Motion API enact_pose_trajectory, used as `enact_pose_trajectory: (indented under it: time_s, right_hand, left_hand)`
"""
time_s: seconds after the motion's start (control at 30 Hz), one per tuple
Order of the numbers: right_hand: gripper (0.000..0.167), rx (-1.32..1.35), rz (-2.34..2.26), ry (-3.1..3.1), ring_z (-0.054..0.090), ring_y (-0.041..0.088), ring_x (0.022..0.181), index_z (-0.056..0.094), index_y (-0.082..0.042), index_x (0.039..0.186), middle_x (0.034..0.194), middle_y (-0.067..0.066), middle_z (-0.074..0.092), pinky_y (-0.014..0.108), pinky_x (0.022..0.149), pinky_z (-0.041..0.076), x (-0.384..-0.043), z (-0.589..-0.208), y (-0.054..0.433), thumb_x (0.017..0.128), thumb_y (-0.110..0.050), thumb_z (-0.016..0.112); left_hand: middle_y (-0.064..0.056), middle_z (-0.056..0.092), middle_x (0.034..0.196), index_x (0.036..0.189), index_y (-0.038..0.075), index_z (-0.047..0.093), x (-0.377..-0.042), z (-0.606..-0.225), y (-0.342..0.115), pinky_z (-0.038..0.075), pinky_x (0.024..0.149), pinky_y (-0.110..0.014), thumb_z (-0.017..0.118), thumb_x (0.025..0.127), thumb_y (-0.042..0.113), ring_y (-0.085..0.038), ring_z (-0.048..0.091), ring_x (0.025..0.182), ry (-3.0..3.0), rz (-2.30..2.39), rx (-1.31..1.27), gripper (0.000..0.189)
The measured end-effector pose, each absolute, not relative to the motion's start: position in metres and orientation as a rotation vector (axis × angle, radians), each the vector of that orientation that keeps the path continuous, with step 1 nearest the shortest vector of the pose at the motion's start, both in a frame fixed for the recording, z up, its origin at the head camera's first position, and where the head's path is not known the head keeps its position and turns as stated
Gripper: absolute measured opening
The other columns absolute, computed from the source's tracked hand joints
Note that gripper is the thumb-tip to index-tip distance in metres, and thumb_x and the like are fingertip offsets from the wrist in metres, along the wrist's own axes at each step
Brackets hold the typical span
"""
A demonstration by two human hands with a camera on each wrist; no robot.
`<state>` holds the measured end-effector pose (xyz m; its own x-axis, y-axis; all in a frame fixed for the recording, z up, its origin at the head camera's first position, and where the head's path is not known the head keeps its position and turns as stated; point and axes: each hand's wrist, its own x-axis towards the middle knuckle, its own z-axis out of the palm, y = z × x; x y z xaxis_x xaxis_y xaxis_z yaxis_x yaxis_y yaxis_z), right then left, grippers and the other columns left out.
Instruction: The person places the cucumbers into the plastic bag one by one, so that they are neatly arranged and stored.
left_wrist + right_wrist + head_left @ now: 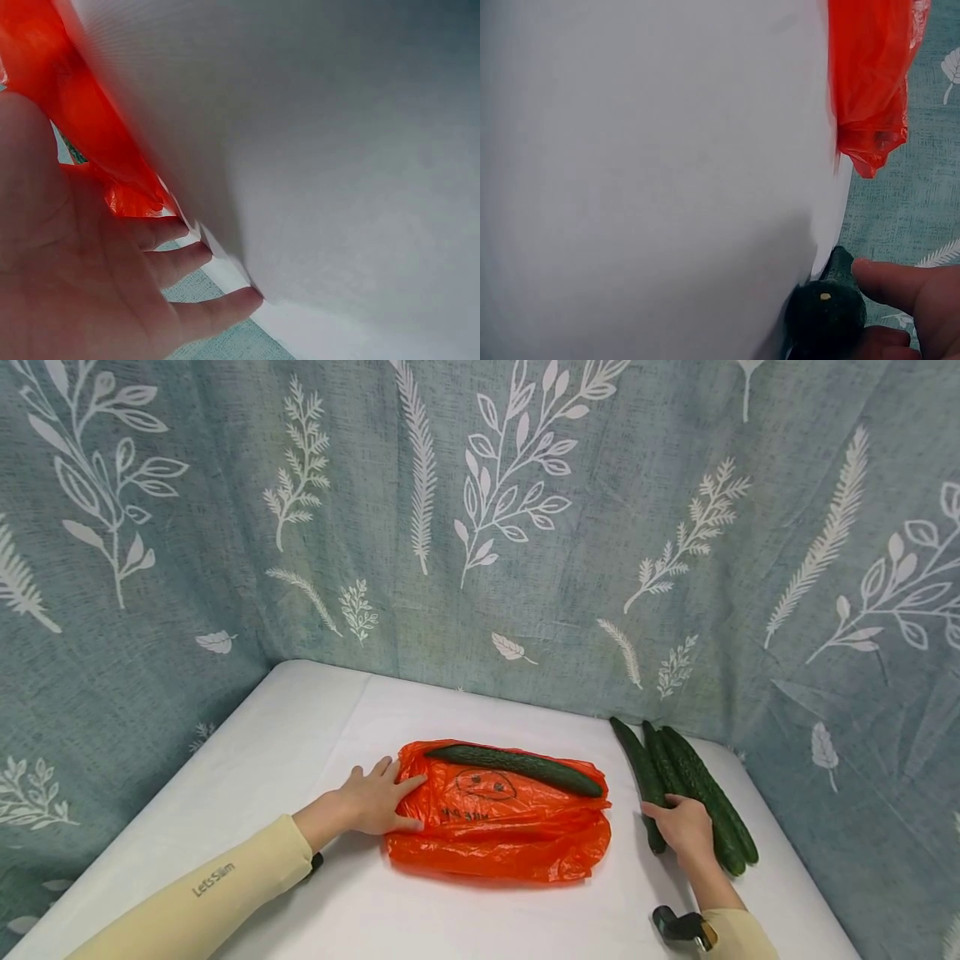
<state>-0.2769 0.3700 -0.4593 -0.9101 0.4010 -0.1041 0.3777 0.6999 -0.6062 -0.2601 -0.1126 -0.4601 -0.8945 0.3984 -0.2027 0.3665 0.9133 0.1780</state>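
An orange-red plastic bag [517, 852] lies flat on the white table, printed with a dark smiling face. One dark green cucumber [517, 762] lies lengthwise along its far part. My left hand [378, 797] rests at the bag's left edge, fingers spread and straight; the left wrist view shows its palm beside the red plastic [82, 105]. Over on the right, my right hand [686, 827] grips the near half of the leftmost cucumber [641, 764]. In the right wrist view the thumb and fingers bracket that cucumber's blunt end [825, 319].
Two more cucumbers [708, 785] lie side by side just right of the gripped one, close to the table's right edge. White table [315, 727] surface shows left of the bag. A leaf-patterned blue-green curtain [450, 610] hangs behind and at both sides.
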Motion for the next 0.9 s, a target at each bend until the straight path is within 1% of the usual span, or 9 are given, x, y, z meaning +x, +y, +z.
enact_pose_trajectory:
  time_s: [0.1,0.3,0.43,0.57,0.63,0.7,0.77,0.83,0.9]
  right_hand:
    - [0.07,-0.668,0.967,-2.874,0.045,0.052,0.131,0.046,0.012,0.142,0.146,0.036,0.043,0.061,0.101,0.046,-0.281,-0.459,0.37,0.094,-0.035,0.067]
    - [0.065,-0.669,0.915,-2.893,0.057,0.048,0.115,0.055,0.013,0.131,0.135,0.034,0.054,0.056,0.087,0.053,-0.287,-0.457,0.371,0.092,-0.037,0.069]
    - [0.063,-0.657,0.901,-2.91,0.06,0.046,0.109,0.056,0.014,0.127,0.131,0.035,0.056,0.052,0.08,0.055,-0.288,-0.454,0.371,0.091,-0.036,0.07]
    - [0.062,-0.638,0.868,-2.924,0.061,0.046,0.107,0.058,0.015,0.125,0.129,0.035,0.057,0.052,0.079,0.056,-0.289,-0.452,0.37,0.091,-0.035,0.071]
    - [0.06,-0.633,0.853,-2.925,0.063,0.045,0.104,0.06,0.015,0.122,0.126,0.035,0.059,0.05,0.076,0.057,-0.288,-0.452,0.37,0.09,-0.034,0.072]
    - [0.056,-0.62,0.832,-2.928,0.065,0.042,0.095,0.063,0.014,0.117,0.119,0.034,0.063,0.047,0.07,0.057,-0.288,-0.451,0.37,0.089,-0.034,0.073]
    - [0.051,-0.613,0.817,-2.928,0.064,0.036,0.083,0.067,0.013,0.109,0.109,0.031,0.068,0.042,0.062,0.055,-0.288,-0.452,0.37,0.088,-0.033,0.074]
    - [0.044,-0.611,0.808,-2.924,0.061,0.03,0.072,0.07,0.01,0.1,0.093,0.025,0.07,0.038,0.055,0.051,-0.288,-0.452,0.371,0.087,-0.032,0.075]
    - [0.036,-0.628,0.814,-2.918,0.056,0.025,0.065,0.07,0.005,0.084,0.073,0.015,0.065,0.035,0.051,0.046,-0.288,-0.453,0.371,0.087,-0.03,0.075]
  left_hand:
    - [-0.021,0.031,0.161,0.156,0.025,0.038,-0.26,-0.461,-0.113,0.027,0.11,-0.072,0.062,0.088,0.067,-0.044,0.025,0.149,2.84,0.194,0.575,0.084]
    - [-0.021,0.031,0.16,0.156,0.025,0.038,-0.261,-0.462,-0.113,0.028,0.11,-0.071,0.062,0.088,0.068,-0.044,0.026,0.149,2.848,0.176,0.577,0.084]
    - [-0.021,0.032,0.16,0.156,0.026,0.038,-0.261,-0.461,-0.113,0.028,0.11,-0.071,0.061,0.088,0.068,-0.044,0.026,0.149,2.852,0.17,0.582,0.084]
    - [-0.021,0.033,0.159,0.156,0.026,0.039,-0.261,-0.46,-0.113,0.029,0.109,-0.071,0.061,0.088,0.068,-0.043,0.027,0.149,2.86,0.172,0.584,0.083]
    - [-0.021,0.033,0.159,0.156,0.025,0.039,-0.26,-0.459,-0.113,0.029,0.109,-0.071,0.061,0.088,0.068,-0.043,0.027,0.149,2.861,0.17,0.587,0.083]
    - [-0.021,0.033,0.159,0.156,0.025,0.039,-0.26,-0.459,-0.113,0.029,0.109,-0.072,0.061,0.088,0.068,-0.043,0.028,0.149,2.859,0.17,0.59,0.083]
    - [-0.021,0.033,0.159,0.156,0.025,0.039,-0.259,-0.46,-0.113,0.029,0.109,-0.071,0.061,0.088,0.068,-0.043,0.028,0.149,2.861,0.167,0.592,0.083]
    - [-0.021,0.033,0.159,0.156,0.025,0.038,-0.259,-0.46,-0.113,0.029,0.109,-0.071,0.06,0.088,0.068,-0.043,0.028,0.149,2.864,0.164,0.591,0.083]
    - [-0.021,0.033,0.159,0.156,0.025,0.038,-0.258,-0.46,-0.113,0.029,0.11,-0.071,0.06,0.088,0.068,-0.043,0.028,0.149,2.864,0.165,0.589,0.083]
